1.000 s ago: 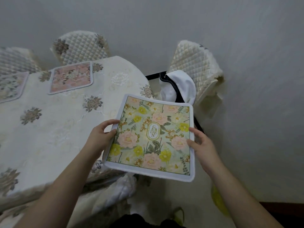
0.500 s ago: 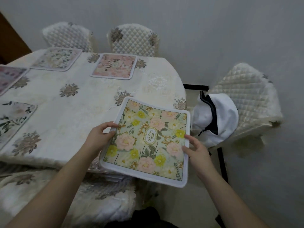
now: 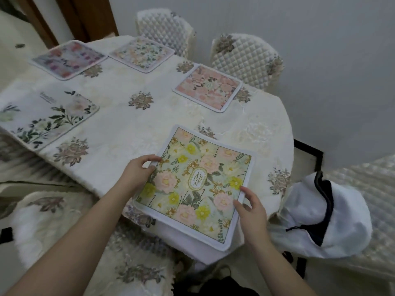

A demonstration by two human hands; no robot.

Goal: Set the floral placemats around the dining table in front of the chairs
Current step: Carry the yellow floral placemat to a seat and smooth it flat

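Note:
A green placemat with pink and yellow flowers hangs over the near edge of the dining table. My left hand grips its left edge and my right hand grips its right edge. Its far part is over the tablecloth, its near corner juts past the table edge. A pink placemat lies before a far quilted chair. Two more mats, a pastel one and a purple-flowered one, lie at the far left. A white mat with green leaves lies at the left edge.
Another quilted chair stands at the back. A chair on the right carries a white garment with dark trim. A covered chair seat sits below my left arm. A grey wall runs behind, a brown door frame at top left.
The view has swung left, showing more of the table. Both hands have carried the green placemat farther over the table edge, still holding its sides.

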